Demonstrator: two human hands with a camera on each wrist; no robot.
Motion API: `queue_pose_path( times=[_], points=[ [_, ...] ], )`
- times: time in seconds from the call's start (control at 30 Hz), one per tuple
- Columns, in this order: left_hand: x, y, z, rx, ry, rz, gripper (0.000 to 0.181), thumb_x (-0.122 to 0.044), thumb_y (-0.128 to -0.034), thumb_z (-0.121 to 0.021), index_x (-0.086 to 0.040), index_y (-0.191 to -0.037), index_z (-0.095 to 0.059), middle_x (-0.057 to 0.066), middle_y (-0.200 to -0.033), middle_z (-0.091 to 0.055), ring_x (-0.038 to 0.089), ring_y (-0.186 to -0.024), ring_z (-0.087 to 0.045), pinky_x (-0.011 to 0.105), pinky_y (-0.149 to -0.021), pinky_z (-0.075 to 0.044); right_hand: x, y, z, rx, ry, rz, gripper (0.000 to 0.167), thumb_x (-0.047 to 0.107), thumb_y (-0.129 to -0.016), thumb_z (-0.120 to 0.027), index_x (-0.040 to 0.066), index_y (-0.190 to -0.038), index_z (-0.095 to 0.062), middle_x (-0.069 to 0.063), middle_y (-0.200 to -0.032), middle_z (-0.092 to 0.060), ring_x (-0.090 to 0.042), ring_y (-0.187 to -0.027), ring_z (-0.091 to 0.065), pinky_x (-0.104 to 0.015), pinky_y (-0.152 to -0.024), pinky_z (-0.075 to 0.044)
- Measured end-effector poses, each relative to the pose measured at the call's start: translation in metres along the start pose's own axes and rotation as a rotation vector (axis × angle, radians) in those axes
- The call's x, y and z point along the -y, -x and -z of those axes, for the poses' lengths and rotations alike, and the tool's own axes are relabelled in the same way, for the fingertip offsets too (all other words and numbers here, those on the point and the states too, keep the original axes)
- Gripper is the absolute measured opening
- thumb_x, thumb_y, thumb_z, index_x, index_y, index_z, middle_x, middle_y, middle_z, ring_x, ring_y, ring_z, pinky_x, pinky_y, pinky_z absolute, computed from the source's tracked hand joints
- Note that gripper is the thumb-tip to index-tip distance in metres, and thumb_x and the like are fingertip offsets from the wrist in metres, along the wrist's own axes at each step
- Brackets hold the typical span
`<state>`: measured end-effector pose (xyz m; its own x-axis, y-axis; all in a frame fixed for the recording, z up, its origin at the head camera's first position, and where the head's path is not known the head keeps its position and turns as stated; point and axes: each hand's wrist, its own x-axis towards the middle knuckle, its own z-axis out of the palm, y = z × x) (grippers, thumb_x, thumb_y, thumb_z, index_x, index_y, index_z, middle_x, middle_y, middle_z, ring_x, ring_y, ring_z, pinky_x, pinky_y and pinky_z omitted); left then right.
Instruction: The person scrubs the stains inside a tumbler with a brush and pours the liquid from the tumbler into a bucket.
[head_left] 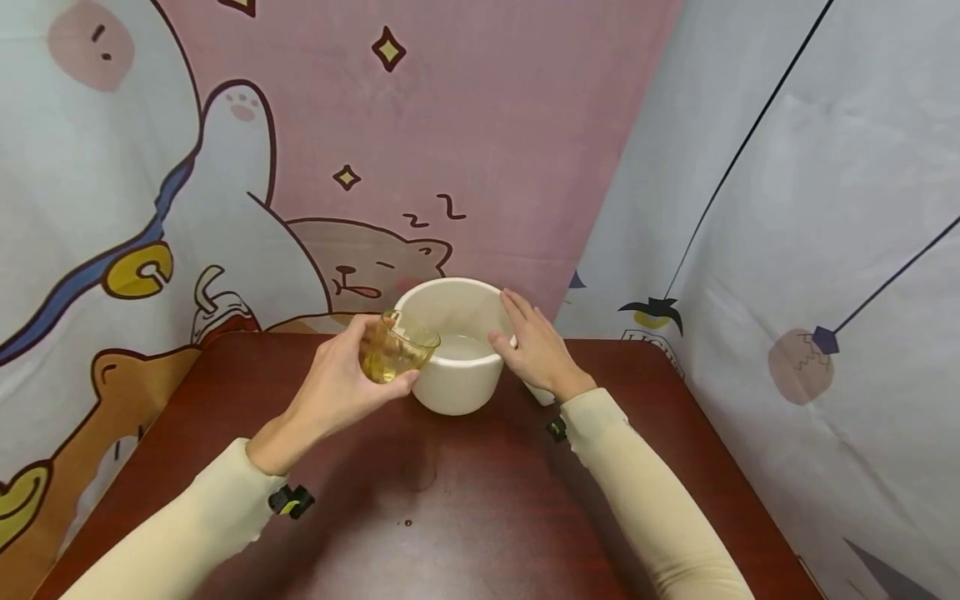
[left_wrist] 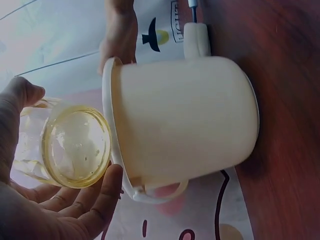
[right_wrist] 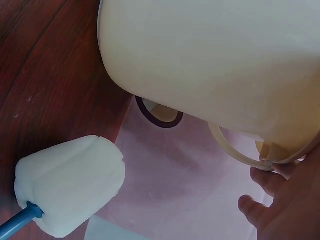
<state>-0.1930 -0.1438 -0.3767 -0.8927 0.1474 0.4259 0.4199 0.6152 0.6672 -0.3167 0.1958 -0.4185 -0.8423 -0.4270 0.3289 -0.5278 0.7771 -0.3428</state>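
Observation:
My left hand (head_left: 341, 375) grips a clear yellow glass cup (head_left: 397, 350), held tilted at the left side of a cream bucket (head_left: 457, 387), its mouth toward the bucket. Droplets cling to the glass (left_wrist: 77, 145) in the left wrist view. The bucket stands upright and seems to have some whitish liquid in its bottom. My right hand (head_left: 536, 350) rests on the bucket's right rim, fingers fairly straight. Right beside the bucket lies a white sponge brush (right_wrist: 70, 185) with a blue handle (right_wrist: 20, 222), mostly hidden by the right hand in the head view.
Everything stands on a dark red-brown wooden table (head_left: 465, 517), with small wet spots in front of the bucket. Printed cloth (head_left: 510, 125) hangs behind and at both sides. The bucket's carrying handle (right_wrist: 237, 152) hangs at its far side.

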Motion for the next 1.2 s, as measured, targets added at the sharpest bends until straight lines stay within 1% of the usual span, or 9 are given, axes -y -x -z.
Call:
queue_pose_path(
  times=[0.1,0.2,0.47,0.73,0.9,1.0,1.1,1.2],
  points=[
    [0.003,-0.006,0.002,0.01,-0.008,0.006,0.079,-0.035,-0.0906,-0.1,-0.006,-0.153,-0.061,0.017,-0.137,-0.079,0.034,-0.112,-0.079,0.05,-0.091,-0.068,-0.001,0.001,-0.001,0.002,-0.003,-0.001,0.088,0.057,-0.117,-0.046,0.004,-0.184,-0.026,-0.019,-0.193,-0.029,-0.041,-0.178,-0.034,-0.065,-0.147,-0.023],
    [0.005,-0.012,0.004,0.014,-0.014,0.002,0.08,-0.037,-0.0914,-0.1,-0.007,-0.155,-0.061,0.017,-0.142,-0.079,0.035,-0.115,-0.079,0.054,-0.093,-0.069,-0.002,0.0,-0.001,0.004,-0.006,0.0,0.087,0.056,-0.117,-0.047,0.004,-0.184,-0.025,-0.02,-0.192,-0.029,-0.041,-0.179,-0.033,-0.064,-0.147,-0.022],
    [0.004,-0.026,0.008,0.005,-0.04,-0.02,0.08,-0.038,-0.092,-0.099,-0.008,-0.157,-0.063,0.015,-0.143,-0.078,0.035,-0.118,-0.079,0.055,-0.094,-0.069,0.0,-0.001,0.002,0.009,-0.008,-0.006,0.088,0.057,-0.117,-0.047,0.004,-0.184,-0.025,-0.019,-0.193,-0.028,-0.039,-0.179,-0.032,-0.064,-0.147,-0.023],
    [0.004,-0.035,0.011,0.008,-0.061,-0.035,0.081,-0.036,-0.091,-0.1,-0.01,-0.158,-0.063,0.014,-0.146,-0.076,0.037,-0.122,-0.078,0.059,-0.097,-0.07,0.0,-0.002,-0.001,0.004,-0.012,-0.003,0.087,0.053,-0.117,-0.049,0.003,-0.184,-0.026,-0.02,-0.192,-0.029,-0.039,-0.179,-0.033,-0.064,-0.146,-0.024],
    [0.003,-0.042,0.013,0.009,-0.07,-0.049,0.082,-0.035,-0.0902,-0.099,-0.014,-0.159,-0.06,0.015,-0.14,-0.076,0.036,-0.116,-0.078,0.055,-0.092,-0.069,-0.001,-0.002,-0.002,-0.003,-0.018,0.0,0.085,0.05,-0.118,-0.05,0.002,-0.184,-0.026,-0.02,-0.192,-0.029,-0.04,-0.179,-0.033,-0.064,-0.146,-0.025],
    [0.003,-0.046,0.014,0.007,-0.086,-0.056,0.081,-0.037,-0.0898,-0.099,-0.013,-0.157,-0.059,0.016,-0.135,-0.077,0.035,-0.111,-0.079,0.052,-0.09,-0.068,0.0,-0.001,-0.002,-0.004,-0.022,-0.004,0.086,0.049,-0.117,-0.052,0.002,-0.184,-0.026,-0.02,-0.192,-0.03,-0.04,-0.178,-0.033,-0.064,-0.146,-0.025],
    [0.003,-0.049,0.015,0.013,-0.099,-0.058,0.082,-0.038,-0.0893,-0.099,-0.012,-0.156,-0.059,0.016,-0.137,-0.077,0.035,-0.11,-0.079,0.052,-0.089,-0.068,-0.001,0.0,-0.002,-0.007,-0.026,-0.004,0.084,0.046,-0.117,-0.054,0.002,-0.183,-0.027,-0.021,-0.192,-0.03,-0.041,-0.178,-0.033,-0.065,-0.145,-0.026],
    [0.002,-0.053,0.017,0.03,-0.109,-0.054,0.084,-0.038,-0.0894,-0.099,-0.011,-0.158,-0.058,0.016,-0.142,-0.076,0.036,-0.113,-0.078,0.053,-0.091,-0.068,-0.002,0.0,-0.003,-0.01,-0.028,-0.001,0.084,0.047,-0.117,-0.053,0.002,-0.183,-0.027,-0.021,-0.192,-0.03,-0.041,-0.178,-0.034,-0.066,-0.145,-0.027]
  ],
)
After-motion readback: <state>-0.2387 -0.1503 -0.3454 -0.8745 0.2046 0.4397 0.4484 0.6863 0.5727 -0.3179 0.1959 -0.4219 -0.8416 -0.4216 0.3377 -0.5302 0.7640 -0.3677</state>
